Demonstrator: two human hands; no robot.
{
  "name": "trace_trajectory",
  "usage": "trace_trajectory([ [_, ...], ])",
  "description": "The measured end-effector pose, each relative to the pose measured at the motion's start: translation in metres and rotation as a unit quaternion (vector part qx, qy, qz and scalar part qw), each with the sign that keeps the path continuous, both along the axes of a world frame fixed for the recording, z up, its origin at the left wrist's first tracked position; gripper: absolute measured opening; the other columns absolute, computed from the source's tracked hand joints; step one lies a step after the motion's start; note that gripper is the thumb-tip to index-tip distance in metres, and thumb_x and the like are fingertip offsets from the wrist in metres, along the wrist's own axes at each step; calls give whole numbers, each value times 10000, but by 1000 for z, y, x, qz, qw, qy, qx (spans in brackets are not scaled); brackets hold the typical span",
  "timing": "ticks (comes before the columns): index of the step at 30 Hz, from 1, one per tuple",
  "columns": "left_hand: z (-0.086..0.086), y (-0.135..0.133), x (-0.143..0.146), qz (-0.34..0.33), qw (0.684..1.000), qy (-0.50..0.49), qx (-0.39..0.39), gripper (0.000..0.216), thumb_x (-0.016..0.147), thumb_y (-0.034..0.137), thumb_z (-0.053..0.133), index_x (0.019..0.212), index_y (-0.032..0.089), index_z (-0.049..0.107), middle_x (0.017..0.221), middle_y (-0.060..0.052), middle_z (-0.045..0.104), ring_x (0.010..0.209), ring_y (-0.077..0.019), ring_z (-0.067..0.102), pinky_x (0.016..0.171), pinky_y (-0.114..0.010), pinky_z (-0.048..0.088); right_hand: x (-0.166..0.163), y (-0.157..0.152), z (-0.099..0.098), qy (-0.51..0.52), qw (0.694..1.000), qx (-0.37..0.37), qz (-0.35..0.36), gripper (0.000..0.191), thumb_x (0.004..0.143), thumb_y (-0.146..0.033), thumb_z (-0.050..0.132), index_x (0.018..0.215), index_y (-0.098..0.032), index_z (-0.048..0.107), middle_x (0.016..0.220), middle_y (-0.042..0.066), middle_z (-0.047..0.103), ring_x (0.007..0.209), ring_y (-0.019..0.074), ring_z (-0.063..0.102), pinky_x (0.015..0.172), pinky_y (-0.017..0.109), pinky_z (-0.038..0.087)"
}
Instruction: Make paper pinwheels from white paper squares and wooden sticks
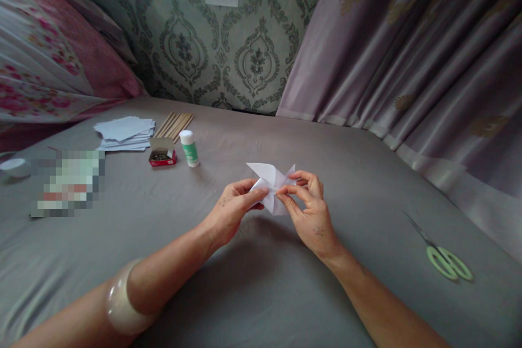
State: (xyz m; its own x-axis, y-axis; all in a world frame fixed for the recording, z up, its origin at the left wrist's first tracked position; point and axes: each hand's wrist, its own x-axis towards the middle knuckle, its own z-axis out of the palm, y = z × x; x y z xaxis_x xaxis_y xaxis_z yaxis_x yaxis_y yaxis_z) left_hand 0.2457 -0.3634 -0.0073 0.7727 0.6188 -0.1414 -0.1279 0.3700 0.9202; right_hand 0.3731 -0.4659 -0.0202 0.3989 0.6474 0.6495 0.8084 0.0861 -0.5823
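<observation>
A white paper pinwheel [267, 174] with pointed, folded blades is held above the grey cloth, between both hands. My left hand [234, 206] is closed on its left side, the thumb lying over the paper close to the middle. At the pinwheel's centre, the thumb and forefinger of my right hand [312, 212] pinch together. A tiny dark speck shows at those fingertips, too small to name. The other right fingers reach behind the right-hand blade and are partly hidden by it.
Left of centre stand a glue stick [190, 149] and an open red box [162, 153] of small metal pieces. Behind them lie wooden sticks [174, 126] and stacked white paper [125, 131]. Green-handled scissors [442, 260] lie at right. A blurred-out item [69, 182] and white roll [15, 167] are far left.
</observation>
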Motion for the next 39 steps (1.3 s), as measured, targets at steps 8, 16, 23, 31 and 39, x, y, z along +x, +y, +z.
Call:
trace_trajectory([
  [8,4,-1,-1,-8,1000,0,-2,245,661,330,730,826,150,737,773,-42,675,716,-134,548,709,-256,399,0,-1,1,6,1000,-1,6,84,846,-281,614,816,-237,679,1076,58,512,978,197,484,908,412,432],
  [16,6,-2,-2,-8,1000,3,5,246,663,334,726,827,151,741,770,-42,672,711,-132,539,688,-246,385,-1,-1,4,14,1000,-5,5,96,847,-292,607,809,-244,682,1068,53,518,981,199,487,904,413,436],
  [23,9,-3,-2,0,1000,9,10,256,656,342,724,820,145,739,773,-53,674,706,-142,546,688,-259,389,-2,-2,6,16,1000,-12,8,95,844,-288,608,804,-245,683,1061,62,526,993,210,489,908,424,436],
  [31,5,-2,-2,-7,999,9,33,259,683,354,701,825,139,729,763,-54,673,723,-154,557,707,-271,395,-1,-2,7,12,1000,-15,9,90,840,-279,613,790,-242,679,1050,61,535,980,209,495,904,417,439],
  [39,6,-3,-3,7,995,26,99,255,692,359,683,791,125,714,718,-39,660,665,-136,520,653,-251,381,-2,-2,8,12,1000,-12,10,87,831,-257,621,769,-232,677,1037,61,541,962,203,499,906,410,435],
])
